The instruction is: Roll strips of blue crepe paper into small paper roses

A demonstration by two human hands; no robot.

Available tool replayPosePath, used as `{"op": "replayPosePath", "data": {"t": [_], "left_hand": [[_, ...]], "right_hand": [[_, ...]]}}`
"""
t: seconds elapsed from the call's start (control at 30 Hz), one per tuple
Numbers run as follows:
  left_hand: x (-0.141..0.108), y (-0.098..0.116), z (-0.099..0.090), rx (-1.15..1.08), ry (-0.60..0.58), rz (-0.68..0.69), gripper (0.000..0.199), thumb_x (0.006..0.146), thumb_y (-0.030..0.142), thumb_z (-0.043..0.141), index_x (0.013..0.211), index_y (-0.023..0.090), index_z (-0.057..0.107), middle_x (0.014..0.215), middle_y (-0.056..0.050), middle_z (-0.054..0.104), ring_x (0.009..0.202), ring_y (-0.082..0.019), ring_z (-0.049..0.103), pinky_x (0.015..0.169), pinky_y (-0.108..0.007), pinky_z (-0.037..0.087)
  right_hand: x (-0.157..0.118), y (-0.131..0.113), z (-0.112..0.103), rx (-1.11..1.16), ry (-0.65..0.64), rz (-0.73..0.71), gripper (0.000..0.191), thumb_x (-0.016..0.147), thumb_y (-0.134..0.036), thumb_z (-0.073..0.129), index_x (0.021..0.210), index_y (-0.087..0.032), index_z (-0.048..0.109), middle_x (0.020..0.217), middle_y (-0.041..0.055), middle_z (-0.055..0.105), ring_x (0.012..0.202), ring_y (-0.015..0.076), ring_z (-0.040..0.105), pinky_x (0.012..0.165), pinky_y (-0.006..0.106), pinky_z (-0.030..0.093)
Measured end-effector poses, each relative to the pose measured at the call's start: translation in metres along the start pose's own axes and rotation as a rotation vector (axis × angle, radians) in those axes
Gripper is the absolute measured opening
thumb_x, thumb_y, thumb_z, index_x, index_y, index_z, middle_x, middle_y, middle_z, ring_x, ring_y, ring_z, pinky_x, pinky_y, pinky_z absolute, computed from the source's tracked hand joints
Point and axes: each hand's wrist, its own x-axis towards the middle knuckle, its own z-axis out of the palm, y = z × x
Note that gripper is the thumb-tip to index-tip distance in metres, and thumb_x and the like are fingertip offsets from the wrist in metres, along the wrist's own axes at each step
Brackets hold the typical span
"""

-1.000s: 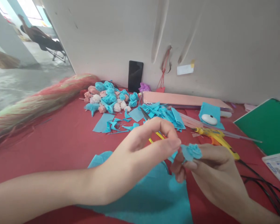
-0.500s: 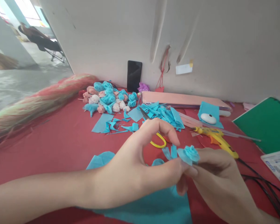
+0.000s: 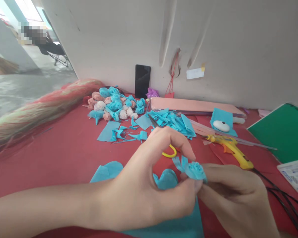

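A small light-blue crepe paper flower [image 3: 195,170] with a ruffled centre is held up between my two hands. My right hand [image 3: 234,188] pinches it low on its right side. The thumb of my left hand [image 3: 154,185] presses the petals from below, and its index finger arches over close to the top; its other fingers are mostly hidden. Beneath my hands lies a larger light-blue paper sheet [image 3: 169,224] with rounded cut edges. Yellow-handled scissors [image 3: 172,152] rest just beyond my left hand, partly covered by it.
Several finished blue, pink and white paper flowers [image 3: 115,105] are heaped at the back left, beside blue paper scraps [image 3: 171,120]. A yellow glue gun [image 3: 232,148] with a black cord lies right. A phone [image 3: 142,81] leans on the wall. A green board [image 3: 285,132] stands far right.
The flower has come down slightly and to the left, tilting over. My left index finger has moved nearer to it, and my right hand has sunk a little.
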Motion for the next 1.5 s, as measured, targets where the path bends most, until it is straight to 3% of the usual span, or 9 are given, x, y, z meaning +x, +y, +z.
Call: {"op": "replayPosePath", "data": {"t": [0.13, 0.23, 0.3, 0.43, 0.53, 0.73, 0.9, 1.17, 1.5], "left_hand": [[-0.002, -0.002, -0.002, -0.009, -0.028, -0.007, 0.018, 0.087, 0.014, 0.060, 0.095, 0.024, 0.047, 0.091, 0.001, 0.047, 0.070, -0.009, 0.051, 0.061, -0.021, 0.050], [-0.001, -0.002, -0.006, 0.132, 0.043, 0.064, 0.013, 0.089, 0.021, 0.060, 0.097, 0.024, 0.050, 0.091, 0.000, 0.051, 0.073, -0.012, 0.053, 0.062, -0.024, 0.049], [0.002, 0.001, -0.010, 0.293, 0.099, 0.199, 0.010, 0.089, 0.021, 0.060, 0.095, 0.023, 0.053, 0.089, 0.000, 0.055, 0.079, -0.014, 0.054, 0.070, -0.026, 0.049], [0.012, 0.007, -0.019, 0.793, 0.139, 0.643, 0.008, 0.083, 0.012, 0.063, 0.078, 0.018, 0.059, 0.074, 0.002, 0.061, 0.075, -0.013, 0.052, 0.090, -0.033, 0.041], [0.015, 0.011, -0.023, 1.052, 0.221, 0.788, 0.010, 0.080, 0.016, 0.067, 0.072, 0.019, 0.061, 0.068, 0.003, 0.064, 0.074, -0.015, 0.052, 0.102, -0.042, 0.035], [0.014, 0.013, -0.019, 1.180, 0.293, 0.842, 0.013, 0.074, 0.014, 0.072, 0.069, 0.022, 0.062, 0.064, 0.008, 0.068, 0.072, -0.014, 0.051, 0.109, -0.047, 0.035], [0.019, 0.015, -0.021, 1.193, 0.240, 0.870, 0.016, 0.067, 0.010, 0.071, 0.065, 0.023, 0.061, 0.057, 0.011, 0.065, 0.064, -0.012, 0.048, 0.114, -0.051, 0.029], [0.014, 0.012, -0.025, 1.250, 0.171, 0.920, 0.018, 0.066, 0.011, 0.070, 0.066, 0.022, 0.055, 0.060, 0.010, 0.063, 0.067, -0.013, 0.050, 0.100, -0.045, 0.040], [0.013, 0.006, -0.026, 1.269, 0.220, 0.996, 0.019, 0.071, 0.011, 0.066, 0.064, 0.022, 0.052, 0.063, 0.007, 0.057, 0.069, -0.013, 0.045, 0.090, -0.035, 0.037]], "right_hand": [[-0.002, 0.004, -0.003, 0.000, -0.003, -0.011, 0.024, 0.072, -0.021, 0.075, 0.057, -0.039, 0.076, 0.045, -0.0096, 0.067, 0.036, 0.0128, 0.064, 0.042, 0.013, 0.056], [-0.005, 0.005, -0.004, 0.039, -0.014, 0.047, 0.022, 0.073, -0.020, 0.076, 0.063, -0.040, 0.077, 0.049, -0.0105, 0.070, 0.040, 0.0116, 0.066, 0.046, 0.011, 0.057], [-0.007, 0.005, -0.003, 0.049, -0.009, 0.088, 0.020, 0.074, -0.021, 0.076, 0.066, -0.039, 0.078, 0.051, -0.0102, 0.071, 0.043, 0.0114, 0.068, 0.048, 0.010, 0.057], [-0.007, 0.003, -0.003, 0.053, 0.011, 0.096, 0.019, 0.074, -0.019, 0.075, 0.064, -0.036, 0.077, 0.049, -0.0093, 0.070, 0.039, 0.0112, 0.066, 0.044, 0.009, 0.056], [-0.006, 0.003, -0.003, 0.053, 0.022, 0.082, 0.023, 0.074, -0.017, 0.073, 0.062, -0.036, 0.077, 0.048, -0.0093, 0.069, 0.039, 0.0128, 0.066, 0.046, 0.013, 0.059], [-0.006, 0.004, -0.005, -0.050, 0.034, 0.084, 0.020, 0.074, -0.021, 0.073, 0.058, -0.033, 0.074, 0.048, -0.0094, 0.068, 0.039, 0.0129, 0.065, 0.047, 0.013, 0.059], [-0.007, 0.006, -0.005, -0.095, 0.042, 0.051, 0.020, 0.074, -0.022, 0.073, 0.057, -0.032, 0.072, 0.047, -0.0095, 0.068, 0.038, 0.0118, 0.064, 0.045, 0.013, 0.057], [-0.009, 0.007, -0.004, -0.101, 0.043, 0.052, 0.020, 0.073, -0.018, 0.071, 0.059, -0.032, 0.073, 0.048, -0.0105, 0.067, 0.039, 0.0100, 0.064, 0.043, 0.009, 0.054], [-0.010, 0.007, -0.004, -0.067, 0.028, 0.073, 0.018, 0.073, -0.020, 0.074, 0.060, -0.033, 0.074, 0.047, -0.0086, 0.068, 0.039, 0.0136, 0.065, 0.042, 0.014, 0.057]]}}
